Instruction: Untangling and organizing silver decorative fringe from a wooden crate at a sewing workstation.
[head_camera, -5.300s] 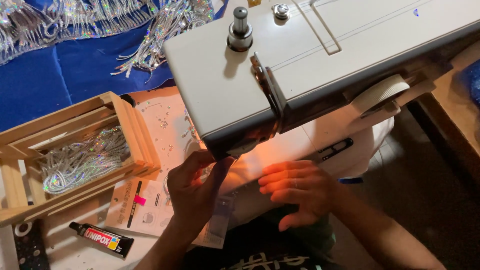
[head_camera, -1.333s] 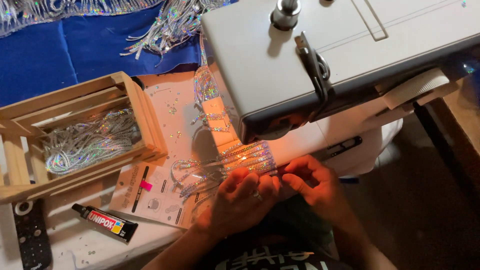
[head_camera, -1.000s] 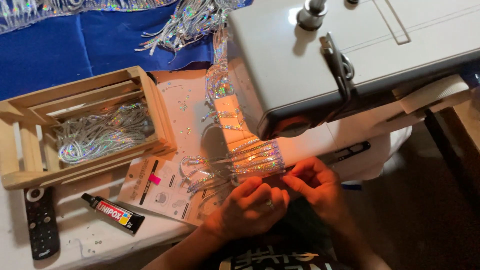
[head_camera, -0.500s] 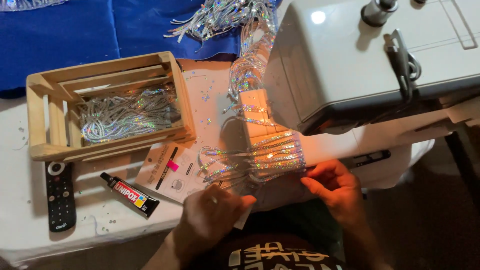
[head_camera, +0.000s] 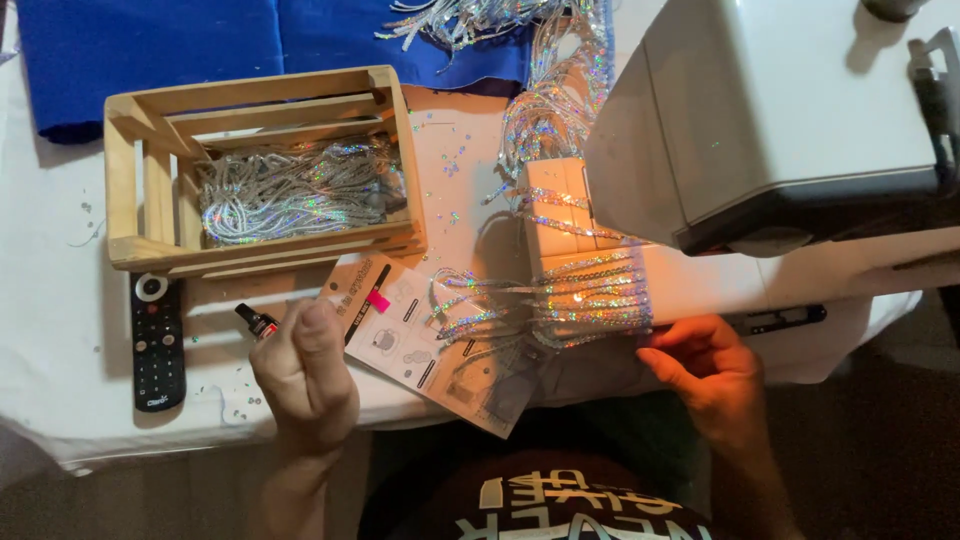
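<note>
White desk (head_camera: 60, 300), lit warm near the sewing machine (head_camera: 800, 120), with blue cloth (head_camera: 150, 45) along the far edge.

Step in hand, as judged: handling a length of sequin fringe trim (head_camera: 590, 295) at the machine bed. The trim is draped over the bed's left end, just below the machine's head, its loose strands trailing leftward over a printed paper sheet (head_camera: 420, 350) and a further run climbing toward the blue cloth.

Right hand (head_camera: 705, 375): fingers curled, tips touching the trim's right lower edge at the bed; whether it pinches the band cannot be told. Left hand (head_camera: 305, 375): raised off the desk, fingers drawn together in a loose fist, holding nothing visible, nearest a small glue tube (head_camera: 257, 321).

Next move, as judged, calls for both hands to square the band without snagging strands.

Trim appearance: silvery, iridescent, stringy, tangled at the free ends. More of the same fills a wooden crate (head_camera: 130, 190). A black remote (head_camera: 158, 340) lies beside.
</note>
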